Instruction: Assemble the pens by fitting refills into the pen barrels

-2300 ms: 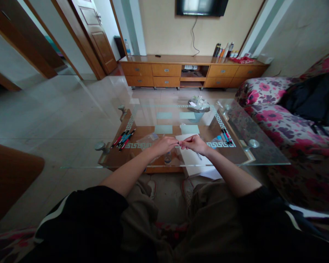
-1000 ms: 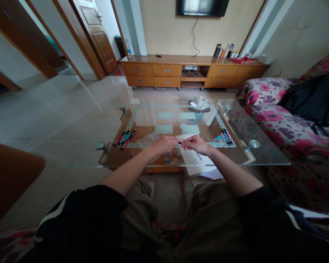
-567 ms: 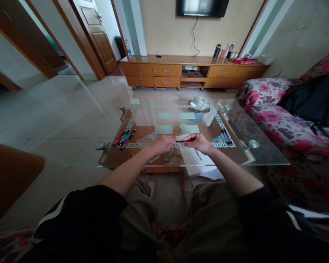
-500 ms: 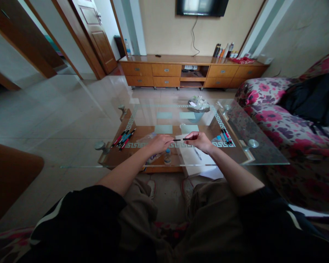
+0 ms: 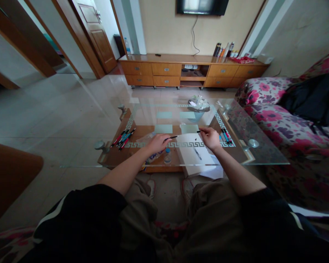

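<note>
Above the glass table [image 5: 79,160], my left hand [image 5: 157,143] is closed on a thin dark pen [image 5: 170,138], its light tip pointing right. My right hand [image 5: 211,138] pinches a short black piece that looks like a pen cap [image 5: 199,131], apart from the pen. To the left lies a pile of red, blue and black pens [image 5: 124,139]. More pens [image 5: 226,136] lie just beyond my right hand. Between and below my hands, white paper [image 5: 188,155] shows, with a dark pen-like shape [image 5: 197,153] over it.
A small bottle with a blue cap [image 5: 167,156] shows near the front edge. Behind the table stands a filled waste basket [image 5: 197,116]. A wooden cabinet [image 5: 166,69] runs along the wall, and a floral sofa [image 5: 274,117] is at the right.
My hands have moved apart, the right one going right with the black cap. The pen stays in my left hand, its light tip now exposed.
</note>
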### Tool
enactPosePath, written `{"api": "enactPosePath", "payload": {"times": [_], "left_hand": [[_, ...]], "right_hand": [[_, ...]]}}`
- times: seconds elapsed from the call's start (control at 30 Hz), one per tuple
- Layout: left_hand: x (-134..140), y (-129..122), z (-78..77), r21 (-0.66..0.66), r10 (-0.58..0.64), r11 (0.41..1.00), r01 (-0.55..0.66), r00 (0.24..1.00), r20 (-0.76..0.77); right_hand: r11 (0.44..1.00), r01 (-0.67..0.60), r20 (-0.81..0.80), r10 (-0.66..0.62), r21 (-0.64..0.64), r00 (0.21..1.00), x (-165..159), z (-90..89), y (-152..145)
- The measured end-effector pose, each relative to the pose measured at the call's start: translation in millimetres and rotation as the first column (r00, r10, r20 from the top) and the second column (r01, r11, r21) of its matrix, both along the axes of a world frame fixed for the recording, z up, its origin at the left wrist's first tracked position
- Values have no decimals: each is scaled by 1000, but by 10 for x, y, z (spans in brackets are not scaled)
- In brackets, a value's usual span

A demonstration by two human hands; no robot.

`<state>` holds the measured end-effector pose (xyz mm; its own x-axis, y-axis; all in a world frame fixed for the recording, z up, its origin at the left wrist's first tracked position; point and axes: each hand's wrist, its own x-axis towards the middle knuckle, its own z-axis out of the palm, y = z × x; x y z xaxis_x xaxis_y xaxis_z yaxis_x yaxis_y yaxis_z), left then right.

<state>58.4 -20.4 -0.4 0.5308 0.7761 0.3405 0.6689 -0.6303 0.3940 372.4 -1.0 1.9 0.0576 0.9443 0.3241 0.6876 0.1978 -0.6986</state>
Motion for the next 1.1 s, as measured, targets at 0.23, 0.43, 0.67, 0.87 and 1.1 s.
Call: {"api": "enactPosePath", "payload": {"times": [0.23, 0.43, 0.67, 0.87, 1.1], "left_hand": [[-11, 7, -4, 0, -17, 1000, 17, 1000, 2], [5, -4, 11, -7, -26, 1000, 26, 1000, 9], [19, -6, 2, -11, -40, 999, 41, 999, 30], [66, 3, -11, 4, -69, 998, 69, 995, 71], [161, -21, 31, 25, -125, 992, 123, 990, 60]], "right_hand": [[996, 32, 360, 1, -85, 933, 189, -183, 89], [991, 52, 413, 3, -122, 911, 186, -257, 120], [989, 80, 388, -26, -122, 921, 186, -219, 78], [992, -32, 163, 11, 123, 987, -196, 168, -81], [832, -469, -160, 441, -296, 883, -646, 208, -270]]}}
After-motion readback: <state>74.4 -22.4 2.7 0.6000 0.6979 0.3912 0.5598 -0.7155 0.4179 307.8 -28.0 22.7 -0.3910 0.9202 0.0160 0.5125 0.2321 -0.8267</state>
